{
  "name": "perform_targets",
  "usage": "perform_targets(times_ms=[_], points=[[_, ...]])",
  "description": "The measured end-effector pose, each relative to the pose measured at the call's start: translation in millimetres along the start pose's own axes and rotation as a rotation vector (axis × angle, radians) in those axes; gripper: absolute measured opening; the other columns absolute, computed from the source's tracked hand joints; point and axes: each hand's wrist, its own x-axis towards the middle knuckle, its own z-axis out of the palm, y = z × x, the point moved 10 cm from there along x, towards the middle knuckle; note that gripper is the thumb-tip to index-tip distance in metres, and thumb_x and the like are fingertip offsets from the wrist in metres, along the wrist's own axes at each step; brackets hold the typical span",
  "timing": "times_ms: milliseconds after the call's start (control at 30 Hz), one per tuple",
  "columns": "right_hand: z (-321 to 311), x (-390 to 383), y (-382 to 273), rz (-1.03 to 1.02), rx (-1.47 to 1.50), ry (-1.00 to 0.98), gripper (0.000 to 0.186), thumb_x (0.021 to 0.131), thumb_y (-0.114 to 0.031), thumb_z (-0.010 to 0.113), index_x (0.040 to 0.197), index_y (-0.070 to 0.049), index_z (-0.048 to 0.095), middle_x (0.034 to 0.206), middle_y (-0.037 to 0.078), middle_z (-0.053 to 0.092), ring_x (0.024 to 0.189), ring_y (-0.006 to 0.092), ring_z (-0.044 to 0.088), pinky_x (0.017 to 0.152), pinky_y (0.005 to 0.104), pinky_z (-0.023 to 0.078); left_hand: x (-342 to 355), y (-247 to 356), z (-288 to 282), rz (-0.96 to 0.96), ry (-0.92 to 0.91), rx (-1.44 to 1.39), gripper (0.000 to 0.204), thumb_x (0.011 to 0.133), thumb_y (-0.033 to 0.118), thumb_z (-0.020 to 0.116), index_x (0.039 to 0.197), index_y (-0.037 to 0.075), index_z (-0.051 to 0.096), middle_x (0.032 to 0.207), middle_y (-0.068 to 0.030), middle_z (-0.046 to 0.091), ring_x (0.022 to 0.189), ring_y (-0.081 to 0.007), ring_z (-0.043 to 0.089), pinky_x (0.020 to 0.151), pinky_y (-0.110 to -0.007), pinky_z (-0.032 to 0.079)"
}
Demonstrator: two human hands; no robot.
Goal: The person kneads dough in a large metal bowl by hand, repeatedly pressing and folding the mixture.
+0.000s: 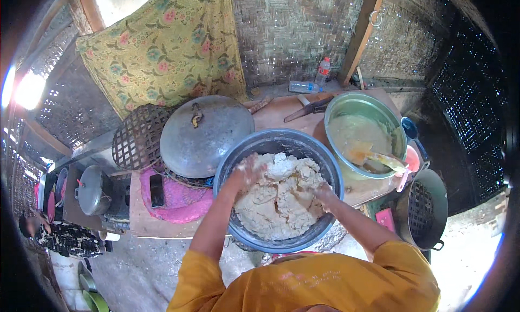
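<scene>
I see pale, crumbly dough (pixel 271 220) in the blue basin (pixel 311 149), which overlaps the bench (pixel 271 117) in my view. The left hand (pixel 246 174) and right hand (pixel 324 195) press in; I can't tell their finger spread. Behind are a woven wall (pixel 292 35) and floral cloth (pixel 173 46).

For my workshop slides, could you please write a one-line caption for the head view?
Left hand and right hand in a pale, crumbly mass inside a wide blue-grey basin.
</scene>
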Motion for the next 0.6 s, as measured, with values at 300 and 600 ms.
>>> perform_targets(times_ms=[300,600], points=[[3.2,86.8,90.2,0.378,0.157,0.093,0.076,0.071,-0.044,0.063,0.131,-0.007,0.034,0.125,0.015,0.045,0.116,0.0300,0.041,0.099,0.0444,0.031,119.4,-47.9,90.3,-0.256,-0.294,-0.187,0.075,0.084,0.063,0.029,0.129,0.004,0.039,0.137,-0.0166,0.032,0.128,-0.0294,0.029,0.105,-0.035,0.021],[-2.9,144.5,110.2,0.337,0.171,-0.024,0.079,0.067,-0.044,0.069,0.131,-0.011,0.035,0.124,0.013,0.047,0.114,0.0277,0.043,0.098,0.0397,0.033,112.6,-73.3,109.7,-0.302,-0.171,-0.471,0.087,0.080,0.071,0.018,0.133,0.003,0.031,0.140,-0.0151,0.025,0.132,-0.0295,0.019,0.109,-0.037,0.010]])
